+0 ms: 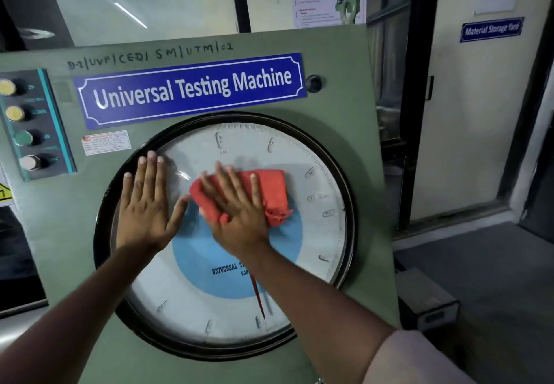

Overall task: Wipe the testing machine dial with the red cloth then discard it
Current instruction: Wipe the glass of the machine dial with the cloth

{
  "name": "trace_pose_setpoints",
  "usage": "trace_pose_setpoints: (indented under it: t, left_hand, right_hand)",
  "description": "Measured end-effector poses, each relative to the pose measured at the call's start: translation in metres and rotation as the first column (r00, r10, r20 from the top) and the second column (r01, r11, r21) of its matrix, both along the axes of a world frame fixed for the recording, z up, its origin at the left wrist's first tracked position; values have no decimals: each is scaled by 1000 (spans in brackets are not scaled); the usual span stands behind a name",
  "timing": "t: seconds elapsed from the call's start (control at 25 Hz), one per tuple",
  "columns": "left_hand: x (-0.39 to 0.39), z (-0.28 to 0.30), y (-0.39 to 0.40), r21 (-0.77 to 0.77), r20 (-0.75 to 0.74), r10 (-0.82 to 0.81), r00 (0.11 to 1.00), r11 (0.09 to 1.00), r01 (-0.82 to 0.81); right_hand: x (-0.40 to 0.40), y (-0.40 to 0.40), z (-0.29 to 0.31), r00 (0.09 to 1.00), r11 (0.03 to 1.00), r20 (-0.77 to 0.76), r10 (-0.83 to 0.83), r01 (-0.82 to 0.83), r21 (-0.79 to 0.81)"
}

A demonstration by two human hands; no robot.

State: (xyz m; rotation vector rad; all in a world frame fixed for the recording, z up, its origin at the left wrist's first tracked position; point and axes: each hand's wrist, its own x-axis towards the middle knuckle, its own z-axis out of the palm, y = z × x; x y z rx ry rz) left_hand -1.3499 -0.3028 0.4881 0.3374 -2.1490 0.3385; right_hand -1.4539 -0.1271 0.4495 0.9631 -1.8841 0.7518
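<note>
The right hand [236, 209] lies flat with fingers spread, pressing the red cloth [271, 191] against the dial [317, 233] glass just above frame centre; the cloth's long axis runs left to right, its loose bulk beyond the fingers to the upper right, so the unwiped face lies mainly below and right. The left hand [144, 206] is splayed bare on the dial's left edge, grasping nothing. Legible: nameplate [192, 88] "Universal Testing Machine", handwritten "SM|UTM|01", door sign [491, 30] "Material Storage Yard".

Red cloth [271, 191] — soft, frayed weave; dial [299, 155] glass glossy, reflective; machine panel [338, 108] — matt green painted metal.
</note>
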Motion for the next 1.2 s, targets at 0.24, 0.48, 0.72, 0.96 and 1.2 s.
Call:
trace_pose_setpoints:
  t: [0.24, 0.48, 0.72, 0.96, 1.2]
  left_hand:
    - [6, 2, 0, 12, 17, -4, 1000, 1000, 4]
    - [33, -6, -14, -27, 46, 7, 999, 1000, -5]
    - [44, -28, -17, 1, -12, 52, 999, 999, -52]
    - [55, -45, -28, 77, -64, 80, 995, 994, -75]
    - [45, -56, -17, 83, -69, 83, 994, 994, -77]
  right_hand:
    - [-43, 33, 29, 990, 992, -103, -96, 103, 67]
    - [-10, 27, -44, 978, 959, -199, 66, -7, 285]
    - [-14, 2, 29, 995, 988, -8, -97, 97, 123]
    - [-28, 9, 76, 916, 817, -378, 136, 112, 566]
    - [7, -24, 78, 937, 835, -326, 122, 81, 544]
